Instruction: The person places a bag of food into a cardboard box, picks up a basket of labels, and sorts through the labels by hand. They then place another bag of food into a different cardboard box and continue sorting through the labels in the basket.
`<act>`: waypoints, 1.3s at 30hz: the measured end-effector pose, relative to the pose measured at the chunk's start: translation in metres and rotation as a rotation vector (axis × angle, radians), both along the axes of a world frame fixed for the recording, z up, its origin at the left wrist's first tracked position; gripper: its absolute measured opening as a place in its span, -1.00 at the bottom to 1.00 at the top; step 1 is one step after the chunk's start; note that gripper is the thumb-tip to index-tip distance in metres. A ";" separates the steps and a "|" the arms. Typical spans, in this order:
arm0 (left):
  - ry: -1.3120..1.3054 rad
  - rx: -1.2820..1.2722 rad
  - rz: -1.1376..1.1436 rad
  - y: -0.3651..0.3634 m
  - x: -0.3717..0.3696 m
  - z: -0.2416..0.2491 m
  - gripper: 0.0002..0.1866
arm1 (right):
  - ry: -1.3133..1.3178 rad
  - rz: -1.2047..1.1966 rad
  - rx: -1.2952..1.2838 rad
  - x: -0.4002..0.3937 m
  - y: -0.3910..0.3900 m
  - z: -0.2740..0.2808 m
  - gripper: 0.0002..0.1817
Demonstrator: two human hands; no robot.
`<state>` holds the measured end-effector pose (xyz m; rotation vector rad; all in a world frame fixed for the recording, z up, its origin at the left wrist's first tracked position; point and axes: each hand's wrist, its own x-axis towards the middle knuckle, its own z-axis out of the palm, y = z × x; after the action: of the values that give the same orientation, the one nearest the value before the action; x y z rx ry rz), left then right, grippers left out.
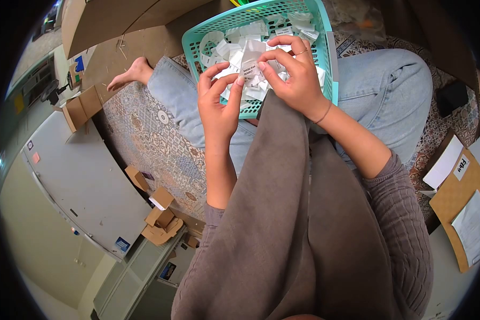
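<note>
A small white printed label [249, 66] is stretched between my two hands, above a turquoise plastic basket [333, 61]. My left hand [218, 101] pinches its lower left side between thumb and fingertips. On the other side, my right hand [296, 77], with a ring on one finger, grips the label's right edge between thumb and index finger. Inside the basket lie many loose white paper labels [301, 24], some curled or folded, with small print on some. My hands hide part of the basket's contents.
Jeans-clad legs [384, 90] are folded around the basket on a patterned floor [138, 128]. Cardboard boxes [162, 224] and a grey refrigerator [85, 181] stand to the left. A brown cardboard piece [453, 202] with papers is at the right.
</note>
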<state>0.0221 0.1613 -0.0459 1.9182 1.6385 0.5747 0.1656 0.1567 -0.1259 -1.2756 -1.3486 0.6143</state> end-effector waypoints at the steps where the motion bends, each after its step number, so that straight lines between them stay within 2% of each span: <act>1: -0.014 -0.003 0.003 0.000 0.000 -0.001 -0.86 | -0.001 -0.001 0.000 0.000 0.000 0.001 -0.89; 7: -0.081 -0.016 -0.002 0.001 -0.001 -0.006 -0.88 | -0.055 -0.004 -0.044 0.002 -0.001 0.001 -0.88; 11: -0.086 -0.052 -0.010 0.002 -0.003 -0.010 -0.87 | -0.092 0.003 0.024 0.001 -0.002 0.000 -0.85; 17: -0.130 -0.242 0.007 0.004 -0.003 -0.016 -0.80 | -0.239 0.127 0.089 -0.004 -0.008 0.002 -0.84; 20: -0.028 -0.238 0.078 0.005 -0.003 -0.019 -0.78 | -0.260 0.161 0.144 -0.006 -0.009 -0.002 -0.83; 25: -0.172 -0.297 0.211 0.009 -0.018 -0.026 -0.76 | -0.223 0.229 0.231 -0.005 -0.010 0.002 -0.85; 26: -0.171 -0.296 0.212 0.009 -0.017 -0.026 -0.76 | -0.182 0.244 0.234 -0.004 -0.010 0.004 -0.84; 28: -0.342 -0.303 0.373 0.009 -0.016 -0.025 -0.73 | -0.141 0.258 0.237 -0.004 -0.009 0.004 -0.83; 31: -0.457 -0.335 0.500 0.009 -0.020 -0.028 -0.71 | -0.007 0.197 0.211 -0.005 -0.006 0.004 -0.86; 34: -0.478 -0.314 0.521 0.008 -0.019 -0.031 -0.72 | 0.074 0.202 0.151 -0.003 -0.008 0.007 -0.89; 37: -0.547 -0.262 0.523 0.008 -0.010 -0.032 -0.71 | 0.458 0.206 -0.226 -0.005 -0.010 0.002 -0.91; 38: -0.572 -0.220 0.511 0.007 -0.009 -0.033 -0.69 | 0.458 0.207 -0.226 -0.005 -0.009 -0.001 -0.91; 39: -0.571 -0.217 0.514 0.006 -0.009 -0.033 -0.69 | 0.633 0.229 -0.315 -0.005 -0.007 -0.004 -0.92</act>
<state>0.0128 0.1674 -0.0793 1.0326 1.7019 0.9893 0.1604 0.1497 -0.1299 -1.0392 -0.8867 1.3074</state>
